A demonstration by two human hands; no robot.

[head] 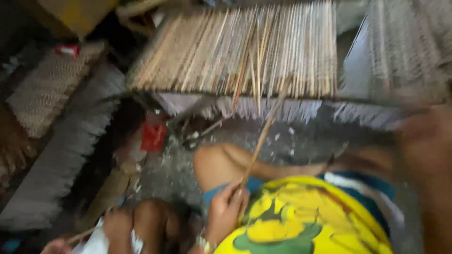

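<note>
My left hand, with a watch at the wrist, is closed around the lower end of a thin bamboo stick. The stick slants up and right toward a flat panel of many bamboo sticks laid side by side. My right hand is a heavy blur at the right edge, near the front of another stick panel; whether it holds anything is unclear. A yellow patterned garment and a bare knee lie below the stick.
A woven mat and a grey bundle of sticks lie at the left. A small red object sits on the littered ground. Another person's knees and hand show at the bottom left.
</note>
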